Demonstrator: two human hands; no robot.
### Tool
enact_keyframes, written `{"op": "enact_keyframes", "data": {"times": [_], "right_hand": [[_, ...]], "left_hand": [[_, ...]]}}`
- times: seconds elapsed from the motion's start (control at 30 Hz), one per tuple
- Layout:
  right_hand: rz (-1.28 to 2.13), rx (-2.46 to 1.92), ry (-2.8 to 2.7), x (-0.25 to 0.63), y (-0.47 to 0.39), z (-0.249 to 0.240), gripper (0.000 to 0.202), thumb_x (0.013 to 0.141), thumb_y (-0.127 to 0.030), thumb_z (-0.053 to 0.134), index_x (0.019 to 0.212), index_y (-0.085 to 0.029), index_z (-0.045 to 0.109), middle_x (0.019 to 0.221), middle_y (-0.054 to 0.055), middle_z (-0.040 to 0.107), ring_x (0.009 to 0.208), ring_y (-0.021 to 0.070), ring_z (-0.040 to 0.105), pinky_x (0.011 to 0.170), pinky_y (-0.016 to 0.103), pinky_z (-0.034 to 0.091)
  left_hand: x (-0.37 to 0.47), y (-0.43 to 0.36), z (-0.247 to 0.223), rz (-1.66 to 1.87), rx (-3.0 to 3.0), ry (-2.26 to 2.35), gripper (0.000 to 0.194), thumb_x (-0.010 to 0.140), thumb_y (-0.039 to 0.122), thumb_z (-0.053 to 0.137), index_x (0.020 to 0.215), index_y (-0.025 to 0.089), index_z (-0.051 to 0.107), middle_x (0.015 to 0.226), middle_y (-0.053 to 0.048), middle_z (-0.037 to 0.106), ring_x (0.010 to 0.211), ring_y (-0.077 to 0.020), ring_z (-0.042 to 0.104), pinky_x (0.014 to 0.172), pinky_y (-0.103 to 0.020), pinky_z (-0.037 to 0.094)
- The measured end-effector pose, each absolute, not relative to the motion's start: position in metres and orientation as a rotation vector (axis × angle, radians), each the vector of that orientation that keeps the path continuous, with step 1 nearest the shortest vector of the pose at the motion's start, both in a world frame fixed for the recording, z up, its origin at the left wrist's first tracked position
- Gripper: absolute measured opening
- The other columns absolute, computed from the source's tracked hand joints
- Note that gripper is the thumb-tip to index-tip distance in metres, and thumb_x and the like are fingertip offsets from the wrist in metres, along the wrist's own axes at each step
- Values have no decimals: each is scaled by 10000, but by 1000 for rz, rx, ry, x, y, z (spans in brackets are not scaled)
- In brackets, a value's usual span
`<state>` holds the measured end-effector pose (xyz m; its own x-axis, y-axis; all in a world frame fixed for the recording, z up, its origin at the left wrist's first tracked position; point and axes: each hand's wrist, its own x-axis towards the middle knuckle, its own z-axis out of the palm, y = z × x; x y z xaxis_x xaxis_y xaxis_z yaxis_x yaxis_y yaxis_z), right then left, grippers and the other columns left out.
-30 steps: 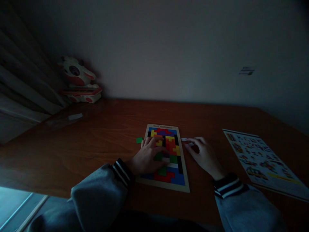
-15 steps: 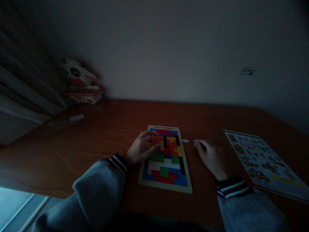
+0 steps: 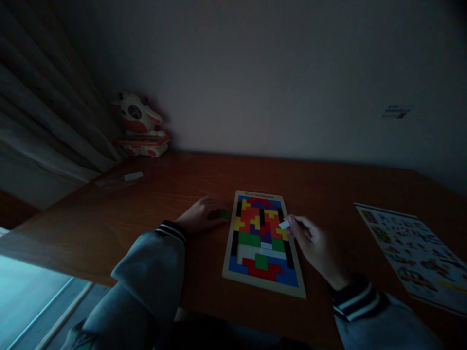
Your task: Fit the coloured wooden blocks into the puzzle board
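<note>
A wooden block-puzzle board [image 3: 263, 288] lies in front of me, largely filled with coloured pieces, with a pale bare gap [image 3: 245, 253] at its lower left. Left of the board, my left hand [image 3: 202, 215] is slightly blurred, its thumb and fingers closed around a green puzzle piece [image 3: 224, 214] just above or on the table. My right hand [image 3: 315, 243] pinches a small white puzzle piece [image 3: 284, 224] over the board's right edge. A green piece [image 3: 261, 262] sits among red ones near the board's bottom.
A printed sheet [image 3: 419, 257] with small colourful pictures lies on the brown table [image 3: 197, 170] at the right. A white and red animal-shaped toy [image 3: 140, 124] stands at the back left by the curtain. A clear wrapper with a white label [image 3: 133, 176] lies in front of it.
My left hand has moved off the board to its left, now with a green piece. My right hand has come to the board's right edge with a white piece. The view has shifted slightly.
</note>
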<state>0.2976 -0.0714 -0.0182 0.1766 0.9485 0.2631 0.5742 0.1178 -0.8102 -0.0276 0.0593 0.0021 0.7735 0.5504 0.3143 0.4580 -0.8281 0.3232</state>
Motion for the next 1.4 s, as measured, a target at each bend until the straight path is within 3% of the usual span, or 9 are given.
{"op": "enact_keyframes", "data": {"times": [0.17, 0.4, 0.57, 0.9, 1.17, 1.4], "right_hand": [[322, -1621, -1417, 325, -56, -28, 450, 941, -586, 443, 1041, -195, 640, 799, 94, 749, 707, 229, 726, 643, 348, 604], [173, -1703, -1432, 352, -49, -35, 439, 908, -571, 511, 1097, -210, 674, 1075, 121, 757, 938, 276, 732, 787, 400, 598], [-9, -1722, -1645, 360, -40, -37, 446, 897, -526, 530, 1165, -193, 661, 1140, 135, 738, 1006, 295, 712, 864, 450, 572], [27, -1699, -1748, 363, -40, -36, 303, 930, -397, 507, 1115, -250, 696, 1135, 91, 750, 994, 279, 724, 857, 454, 576], [13, -1682, -1644, 354, -49, -33, 313, 922, -461, 534, 1080, -235, 682, 1090, 78, 760, 958, 264, 729, 837, 408, 568], [53, -1581, -1774, 351, -50, -35, 299, 963, -363, 466, 1123, -215, 671, 1127, 97, 714, 1022, 254, 688, 906, 428, 540]], "left_hand": [[-27, 62, -6, 574, 2724, 828, 303, 913, 402, 623, 1160, 236, 678, 1149, -53, 719, 1052, -216, 657, 947, -367, 505], [-27, 61, -8, 694, 2737, 845, 250, 917, 366, 617, 1103, 225, 706, 1083, -45, 741, 977, -196, 694, 902, -342, 542], [-12, 44, 0, 804, 2720, 595, 231, 930, 340, 606, 1082, 199, 707, 1108, -61, 740, 1005, -175, 699, 914, -310, 555], [9, 6, 4, 673, 2546, 280, 259, 862, 329, 707, 1087, 202, 704, 1064, -66, 760, 951, -186, 708, 857, -346, 584], [2, 4, 4, 685, 2561, 312, 202, 860, 305, 709, 1028, 193, 722, 1052, -66, 764, 959, -191, 708, 870, -339, 579], [2, 6, 3, 761, 2558, 470, 179, 894, 302, 664, 1035, 207, 720, 1077, -65, 744, 983, -177, 693, 879, -334, 579]]}}
